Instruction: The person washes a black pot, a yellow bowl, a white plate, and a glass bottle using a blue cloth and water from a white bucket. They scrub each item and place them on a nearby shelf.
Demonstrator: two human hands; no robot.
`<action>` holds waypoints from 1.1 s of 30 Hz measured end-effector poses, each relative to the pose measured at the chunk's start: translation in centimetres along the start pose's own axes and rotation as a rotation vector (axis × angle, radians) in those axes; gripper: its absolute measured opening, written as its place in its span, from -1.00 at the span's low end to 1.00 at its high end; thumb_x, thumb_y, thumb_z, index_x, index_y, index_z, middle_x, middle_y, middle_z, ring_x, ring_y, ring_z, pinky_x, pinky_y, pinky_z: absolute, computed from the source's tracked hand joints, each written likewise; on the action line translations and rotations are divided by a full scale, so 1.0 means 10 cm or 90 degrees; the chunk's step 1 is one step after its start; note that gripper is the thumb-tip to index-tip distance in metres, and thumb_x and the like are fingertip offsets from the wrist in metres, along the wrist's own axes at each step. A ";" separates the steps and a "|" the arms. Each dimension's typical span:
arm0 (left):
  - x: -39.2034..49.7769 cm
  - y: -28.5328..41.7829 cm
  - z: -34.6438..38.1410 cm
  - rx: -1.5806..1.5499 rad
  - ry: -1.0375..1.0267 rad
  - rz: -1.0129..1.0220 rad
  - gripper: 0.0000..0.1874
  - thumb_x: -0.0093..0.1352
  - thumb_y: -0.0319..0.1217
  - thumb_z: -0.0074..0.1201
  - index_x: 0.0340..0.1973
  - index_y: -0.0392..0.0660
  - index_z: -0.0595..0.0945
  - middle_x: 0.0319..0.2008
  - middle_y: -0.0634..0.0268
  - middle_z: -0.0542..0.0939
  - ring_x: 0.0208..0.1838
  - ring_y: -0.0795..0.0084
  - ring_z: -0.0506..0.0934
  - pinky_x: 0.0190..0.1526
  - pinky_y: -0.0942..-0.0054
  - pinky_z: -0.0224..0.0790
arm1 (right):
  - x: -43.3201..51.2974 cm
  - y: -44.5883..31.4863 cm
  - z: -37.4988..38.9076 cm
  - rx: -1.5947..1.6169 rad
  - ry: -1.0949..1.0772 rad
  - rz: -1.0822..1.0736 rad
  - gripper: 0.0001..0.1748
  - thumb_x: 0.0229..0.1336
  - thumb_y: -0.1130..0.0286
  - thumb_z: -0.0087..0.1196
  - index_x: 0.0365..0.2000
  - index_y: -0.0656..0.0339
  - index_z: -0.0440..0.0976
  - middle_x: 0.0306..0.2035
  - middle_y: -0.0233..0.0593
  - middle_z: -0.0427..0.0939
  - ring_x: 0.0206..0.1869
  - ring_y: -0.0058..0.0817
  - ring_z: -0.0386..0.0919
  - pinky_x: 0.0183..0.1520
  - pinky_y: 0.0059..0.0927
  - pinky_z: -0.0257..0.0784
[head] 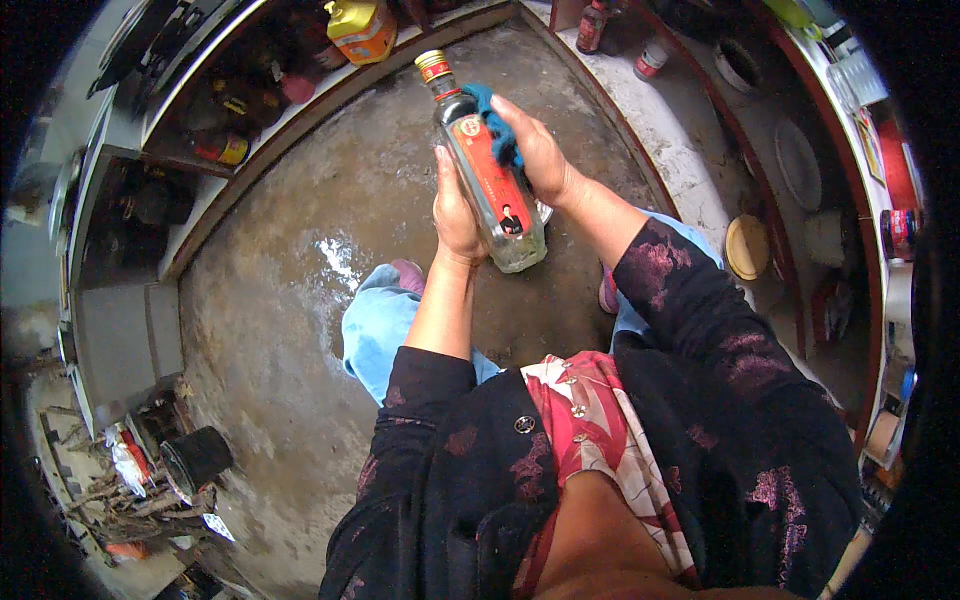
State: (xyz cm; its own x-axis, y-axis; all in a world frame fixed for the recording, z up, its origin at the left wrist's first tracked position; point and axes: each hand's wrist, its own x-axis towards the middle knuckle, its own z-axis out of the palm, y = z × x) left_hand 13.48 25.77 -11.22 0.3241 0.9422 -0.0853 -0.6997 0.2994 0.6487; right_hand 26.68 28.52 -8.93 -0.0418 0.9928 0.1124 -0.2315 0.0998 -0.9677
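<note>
A clear glass bottle (484, 165) with a red label and a gold cap is held out over the floor, its neck tilted to the upper left. My left hand (457, 214) grips the lower part of its left side, thumb pointing up along the glass. On the other side, my right hand (534, 150) presses a blue-green cloth (496, 124) against the bottle near its shoulder. The bottle's underside, and my fingers behind the glass, are hidden.
Low shelves line the floor, holding a yellow and orange jug (361, 31), a dark bottle (592, 26) and a small white jar (650, 60). A round wooden lid (747, 247) leans at the right. Firewood (142, 506) and a black bucket (196, 457) lie lower left.
</note>
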 end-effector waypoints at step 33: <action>0.13 0.21 -0.08 -0.042 0.254 0.273 0.00 0.39 0.43 -0.23 0.41 -0.14 0.16 0.36 0.12 0.22 0.35 0.04 0.30 0.28 -0.17 0.32 | -0.53 0.34 0.41 0.173 0.235 0.141 -0.65 0.49 0.17 -0.06 0.00 0.23 0.49 -0.12 -0.39 0.56 -0.05 -0.58 0.49 0.10 -0.44 0.39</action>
State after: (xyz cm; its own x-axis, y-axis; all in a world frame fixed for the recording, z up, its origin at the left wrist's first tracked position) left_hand 11.89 27.76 -10.55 -0.2529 0.9610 -0.1122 -0.7572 -0.1244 0.6412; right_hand 22.16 23.31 -11.90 0.2163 0.9504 -0.2235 -0.5021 -0.0880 -0.8603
